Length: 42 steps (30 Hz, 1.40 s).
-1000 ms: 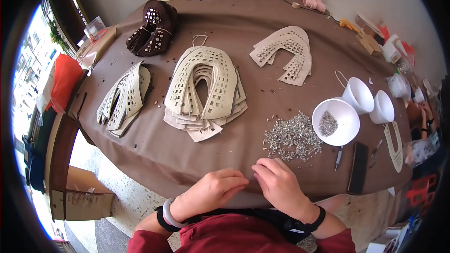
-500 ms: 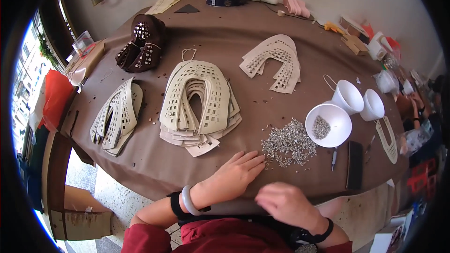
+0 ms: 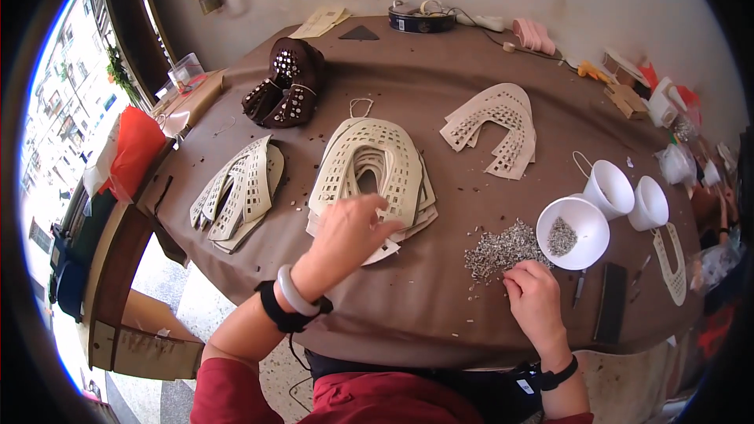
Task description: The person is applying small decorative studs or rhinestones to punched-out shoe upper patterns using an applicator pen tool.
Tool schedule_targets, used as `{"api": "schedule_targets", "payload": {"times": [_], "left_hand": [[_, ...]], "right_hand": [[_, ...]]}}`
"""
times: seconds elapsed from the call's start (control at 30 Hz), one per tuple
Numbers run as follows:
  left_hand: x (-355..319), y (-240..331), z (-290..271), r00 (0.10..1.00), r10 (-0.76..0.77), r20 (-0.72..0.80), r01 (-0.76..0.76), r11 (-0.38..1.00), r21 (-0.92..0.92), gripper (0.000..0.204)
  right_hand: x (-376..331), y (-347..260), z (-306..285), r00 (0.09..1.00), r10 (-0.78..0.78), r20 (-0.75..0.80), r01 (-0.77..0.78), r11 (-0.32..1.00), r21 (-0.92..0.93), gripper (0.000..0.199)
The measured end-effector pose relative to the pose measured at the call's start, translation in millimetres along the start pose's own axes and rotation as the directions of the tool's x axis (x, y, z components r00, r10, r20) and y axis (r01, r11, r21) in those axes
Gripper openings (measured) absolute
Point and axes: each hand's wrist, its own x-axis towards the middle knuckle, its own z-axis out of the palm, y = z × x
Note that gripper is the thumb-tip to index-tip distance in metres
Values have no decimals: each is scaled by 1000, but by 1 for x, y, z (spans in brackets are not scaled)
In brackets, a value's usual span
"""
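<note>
My left hand [image 3: 345,237] is over the near part of a stack of cream, horseshoe-shaped pieces [image 3: 402,149] with rows of square holes. Its thumb and forefinger are apart with nothing seen between them; whether it touches the stack I cannot tell. At the near edge of a pile of small silvery metal bits [image 3: 499,247], my right hand [image 3: 536,302] has its fingertips pressed together. Anything in that pinch is too small to make out. Just beyond it a white cup [image 3: 593,229] leans over with more silvery bits inside.
Two more white cups [image 3: 611,188] stand behind the tilted one. At right lie a dark flat block [image 3: 610,302], a pen-like tool [image 3: 579,289] and a cream looped strip [image 3: 671,267]. More perforated pieces [image 3: 247,188] lie at left and others [image 3: 503,122] farther back, near a dark studded object [image 3: 290,82].
My left hand has risen from the bare table beside the pile and moved left over the cream stack. My right hand has reached forward to the metal bits. The view has shifted.
</note>
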Motion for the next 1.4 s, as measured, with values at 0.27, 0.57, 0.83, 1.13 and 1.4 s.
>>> {"api": "schedule_targets", "payload": {"times": [0.27,0.57,0.83,1.13,1.4], "left_hand": [[22,-44,21,977,-174,122,170,985,36,34],[23,-32,4,915,-357,188,381,918,-114,28],[-32,6,5,827,-196,526,561,344,-753,17],[-76,62,71,722,23,692,677,-234,-698,28],[-66,70,84,675,97,731,737,-107,-667,31]], "right_hand": [[-2,-13,-9,984,173,33,-174,926,335,7],[7,-8,-29,932,340,128,-346,724,597,6],[24,-7,-61,899,437,31,-322,609,725,6],[23,-36,-73,839,341,424,-543,478,690,9],[-15,-37,-26,864,369,342,-502,591,631,9]]}}
